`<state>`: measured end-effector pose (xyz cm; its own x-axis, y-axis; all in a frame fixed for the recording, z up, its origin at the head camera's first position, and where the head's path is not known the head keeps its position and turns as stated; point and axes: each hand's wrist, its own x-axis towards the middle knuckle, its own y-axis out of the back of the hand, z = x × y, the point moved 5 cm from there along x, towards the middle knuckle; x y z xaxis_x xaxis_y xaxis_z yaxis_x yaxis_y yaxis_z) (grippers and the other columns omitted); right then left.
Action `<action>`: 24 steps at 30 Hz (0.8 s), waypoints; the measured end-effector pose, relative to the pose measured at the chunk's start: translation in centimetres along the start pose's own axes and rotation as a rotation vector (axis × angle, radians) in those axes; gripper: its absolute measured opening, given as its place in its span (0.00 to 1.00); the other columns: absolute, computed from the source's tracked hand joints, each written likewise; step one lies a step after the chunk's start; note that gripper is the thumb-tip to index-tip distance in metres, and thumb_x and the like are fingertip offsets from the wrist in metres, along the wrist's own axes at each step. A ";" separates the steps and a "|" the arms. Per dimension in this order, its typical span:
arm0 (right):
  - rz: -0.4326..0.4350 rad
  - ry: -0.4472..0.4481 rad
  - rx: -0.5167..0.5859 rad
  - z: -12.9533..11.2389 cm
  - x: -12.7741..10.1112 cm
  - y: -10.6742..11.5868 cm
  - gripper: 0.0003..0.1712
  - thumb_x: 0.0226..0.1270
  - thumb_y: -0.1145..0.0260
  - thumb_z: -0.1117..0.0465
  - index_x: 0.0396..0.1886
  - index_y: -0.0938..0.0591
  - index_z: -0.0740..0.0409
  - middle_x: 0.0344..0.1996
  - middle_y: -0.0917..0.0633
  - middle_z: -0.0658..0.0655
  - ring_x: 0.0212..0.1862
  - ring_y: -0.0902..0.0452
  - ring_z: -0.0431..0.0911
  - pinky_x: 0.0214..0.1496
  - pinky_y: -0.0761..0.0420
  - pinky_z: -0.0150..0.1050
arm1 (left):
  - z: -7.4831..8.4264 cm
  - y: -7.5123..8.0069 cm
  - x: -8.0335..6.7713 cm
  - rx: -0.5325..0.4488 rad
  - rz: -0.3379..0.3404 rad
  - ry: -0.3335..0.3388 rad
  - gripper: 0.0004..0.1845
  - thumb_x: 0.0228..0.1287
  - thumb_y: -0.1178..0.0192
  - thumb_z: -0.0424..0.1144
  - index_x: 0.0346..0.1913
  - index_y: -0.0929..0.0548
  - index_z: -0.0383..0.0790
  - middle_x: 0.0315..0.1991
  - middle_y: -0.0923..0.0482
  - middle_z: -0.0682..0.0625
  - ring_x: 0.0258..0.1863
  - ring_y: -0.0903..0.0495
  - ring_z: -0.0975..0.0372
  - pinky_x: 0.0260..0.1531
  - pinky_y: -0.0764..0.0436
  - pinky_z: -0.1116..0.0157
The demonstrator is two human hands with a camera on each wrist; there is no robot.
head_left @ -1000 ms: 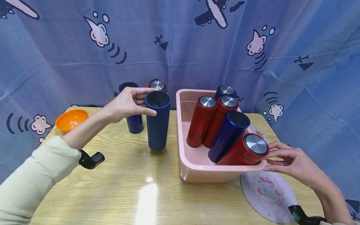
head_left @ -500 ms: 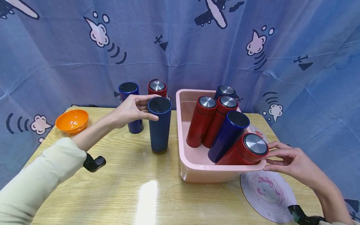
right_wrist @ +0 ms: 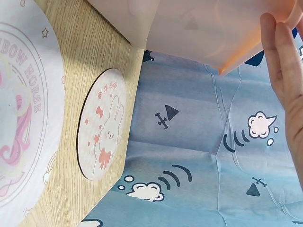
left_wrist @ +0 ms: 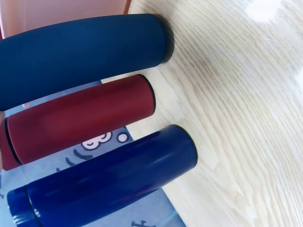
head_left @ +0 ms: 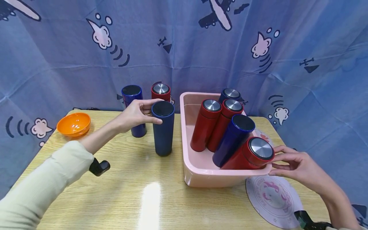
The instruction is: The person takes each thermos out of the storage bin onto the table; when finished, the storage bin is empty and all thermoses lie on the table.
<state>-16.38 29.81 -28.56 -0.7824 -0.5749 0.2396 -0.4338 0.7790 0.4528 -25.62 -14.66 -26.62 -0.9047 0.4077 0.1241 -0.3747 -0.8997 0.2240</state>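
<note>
Left hand (head_left: 135, 113) pinches the rim of the dark flask (head_left: 163, 129), keeping it upright on the worktop (head_left: 120, 191) at the tub's (head_left: 201, 177) 9 o'clock. Right hand (head_left: 296, 166) touches the leaning red flask (head_left: 250, 155), fingers (head_left: 283, 156) loosely curved, steadying it.

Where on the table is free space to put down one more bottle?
The near wooden table between the left sleeve and the pink tub is bare. So is the patch between the orange bowl and the blue bottles. The tub itself and the mat-covered right edge are crowded.
</note>
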 end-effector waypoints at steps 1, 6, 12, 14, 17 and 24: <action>0.000 0.004 -0.002 0.0 0.0 0.0 0.21 0.49 0.36 0.87 0.45 0.17 0.73 0.50 0.22 0.51 0.49 0.25 0.37 0.34 0.17 0.30 | -0.1 0.0 0.1 0.001 0.001 0.000 0.38 0.50 0.27 0.29 0.66 0.28 0.40 0.56 0.21 0.45 0.53 0.19 0.58 0.53 0.21 0.63; 0.000 0.018 0.003 0.0 0.0 0.0 0.21 0.48 0.36 0.88 0.44 0.17 0.73 0.50 0.22 0.52 0.50 0.25 0.37 0.35 0.18 0.29 | -0.4 0.0 0.4 0.001 0.009 0.006 0.37 0.50 0.27 0.29 0.66 0.27 0.41 0.56 0.20 0.45 0.53 0.20 0.58 0.53 0.21 0.63; 0.002 -0.004 -0.003 0.0 0.0 -0.1 0.21 0.50 0.36 0.87 0.45 0.17 0.73 0.51 0.22 0.50 0.50 0.24 0.37 0.38 0.17 0.31 | -0.8 0.2 0.8 0.003 0.006 0.018 0.37 0.51 0.28 0.29 0.67 0.29 0.40 0.57 0.22 0.44 0.55 0.21 0.58 0.53 0.21 0.62; 0.004 -0.016 -0.016 0.0 0.0 -0.1 0.21 0.50 0.36 0.87 0.45 0.17 0.72 0.51 0.22 0.49 0.49 0.23 0.37 0.39 0.16 0.32 | -1.0 0.3 0.8 0.006 0.003 0.023 0.38 0.51 0.28 0.29 0.67 0.29 0.40 0.58 0.22 0.44 0.55 0.21 0.58 0.53 0.22 0.63; 0.005 -0.021 -0.026 0.0 0.0 0.0 0.21 0.50 0.36 0.87 0.45 0.17 0.72 0.51 0.22 0.49 0.49 0.23 0.37 0.40 0.16 0.33 | -1.2 0.5 0.9 0.005 -0.002 0.027 0.38 0.51 0.28 0.29 0.67 0.29 0.40 0.58 0.22 0.44 0.55 0.21 0.58 0.54 0.22 0.63; 0.004 -0.003 -0.019 0.0 0.0 0.0 0.22 0.48 0.35 0.87 0.45 0.17 0.72 0.50 0.22 0.50 0.49 0.24 0.37 0.39 0.16 0.32 | -1.5 1.0 1.2 0.015 -0.041 0.029 0.37 0.53 0.29 0.30 0.68 0.30 0.40 0.59 0.23 0.45 0.57 0.23 0.59 0.56 0.24 0.62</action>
<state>-16.33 29.82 -28.55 -0.7852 -0.5712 0.2391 -0.4222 0.7763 0.4681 -27.42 -15.29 -27.67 -0.8940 0.4396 0.0865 -0.4091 -0.8797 0.2425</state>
